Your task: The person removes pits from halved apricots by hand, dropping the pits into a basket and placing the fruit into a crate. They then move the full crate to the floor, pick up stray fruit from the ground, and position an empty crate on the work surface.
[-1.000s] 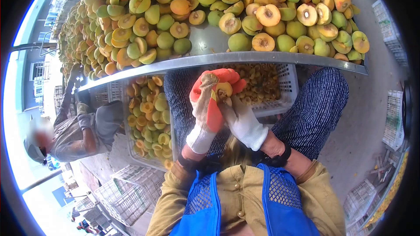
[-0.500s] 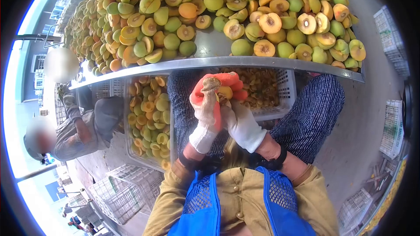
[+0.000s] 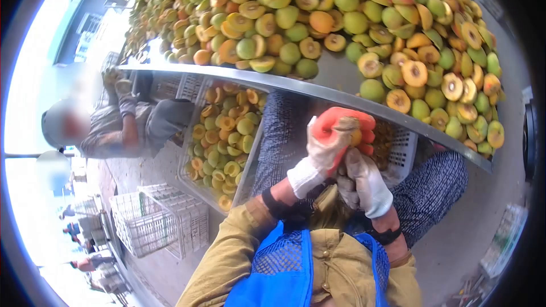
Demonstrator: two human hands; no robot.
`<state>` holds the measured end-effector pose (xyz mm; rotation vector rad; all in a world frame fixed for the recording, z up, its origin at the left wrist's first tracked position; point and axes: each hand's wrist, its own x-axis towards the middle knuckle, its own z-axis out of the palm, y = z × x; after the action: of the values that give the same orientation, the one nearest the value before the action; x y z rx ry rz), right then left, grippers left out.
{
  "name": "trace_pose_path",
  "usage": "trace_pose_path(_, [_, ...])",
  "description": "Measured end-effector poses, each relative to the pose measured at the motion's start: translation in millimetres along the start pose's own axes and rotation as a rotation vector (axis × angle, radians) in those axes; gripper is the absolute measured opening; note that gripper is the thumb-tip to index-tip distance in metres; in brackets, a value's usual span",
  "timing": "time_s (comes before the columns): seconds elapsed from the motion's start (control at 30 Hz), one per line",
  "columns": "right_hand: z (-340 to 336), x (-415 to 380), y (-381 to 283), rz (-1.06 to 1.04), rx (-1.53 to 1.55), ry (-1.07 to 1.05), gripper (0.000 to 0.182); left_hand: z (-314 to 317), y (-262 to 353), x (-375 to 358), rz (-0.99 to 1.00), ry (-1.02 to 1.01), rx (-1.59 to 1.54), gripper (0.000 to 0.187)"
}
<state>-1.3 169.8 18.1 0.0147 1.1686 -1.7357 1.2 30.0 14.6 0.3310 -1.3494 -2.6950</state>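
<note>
My left hand, in a white glove with an orange coated palm, is closed around a peach half, of which only a small yellow part shows between thumb and fingers. Just below and touching it, my right hand wears a whitish, soiled glove. Its fingers are curled shut, and whatever they grip is hidden. Both hands are over my lap, in front of the metal table edge. Behind them, a crate between my knees holds brownish-yellow scraps, partly covered by the hands.
Many halved peaches are heaped on the metal table. A crate of peach halves stands left of my leg. A co-worker sits further left. White plastic crates are on the floor at left, another crate at right.
The view has turned, so table, crates and hands appear shifted right and tilted. My left hand still grips the peach half; my right hand has dropped slightly below it.
</note>
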Motion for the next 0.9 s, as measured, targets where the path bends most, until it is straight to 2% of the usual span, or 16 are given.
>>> trace_pose_path(0.03, [3, -4, -2, 0.01, 0.023, 0.052, 0.059, 2, 3, 1, -0.099, 0.02, -0.01, 0.03])
trace_pose_path(0.07, [-2, -9, -8, 0.133, 0.138, -0.026, 0.054, 1, 2, 0, -0.09, -0.003, 0.016, 0.029])
trace_pose_path(0.1, [-2, -11, -9, 0.161, 0.162, -0.055, 0.056, -1, -1, 0, -0.087, -0.032, 0.041, 0.028])
trace_pose_path(0.17, [0, -17, -13, 0.14, 0.132, -0.071, 0.058, -6, -5, -4, -0.044, -0.084, 0.038, 0.033])
trace_pose_path(0.3, [14, -21, -21, 0.116, -0.033, 0.001, 0.06, -5, 11, -4, 0.046, -0.171, 0.21, 0.027])
trace_pose_path(0.33, [16, -23, -23, 0.118, -0.019, -0.009, 0.061, -3, 12, -5, 0.048, -0.157, 0.14, 0.025])
trace_pose_path(0.43, [18, -24, -26, 0.143, 0.016, -0.042, 0.063, -3, 24, -6, 0.245, -0.165, 0.371, 0.025])
trace_pose_path(0.53, [29, -23, -26, 0.132, -0.047, 0.01, 0.062, -5, 31, -11, 0.166, -0.141, 0.298, 0.024])
trace_pose_path(0.57, [33, -22, -26, 0.119, -0.082, 0.042, 0.061, -4, 34, -12, 0.21, -0.147, 0.339, 0.023])
trace_pose_path(0.63, [29, -22, -32, 0.156, -0.031, -0.047, 0.06, -5, 39, -12, 0.299, -0.156, 0.417, 0.022])
trace_pose_path(0.67, [28, -23, -35, 0.176, -0.005, -0.09, 0.059, -8, 38, -10, 0.425, -0.175, 0.499, 0.022])
trace_pose_path(0.73, [31, -21, -38, 0.174, -0.069, -0.026, 0.059, -13, 36, 1, 0.68, -0.211, 0.664, 0.021])
trace_pose_path(0.83, [33, -16, -44, 0.197, -0.065, -0.022, 0.059, -20, 38, 9, 0.61, -0.234, 0.593, 0.022])
trace_pose_path(0.9, [31, -9, -46, 0.21, -0.024, -0.052, 0.06, -14, 44, 5, 0.46, -0.198, 0.489, 0.022])
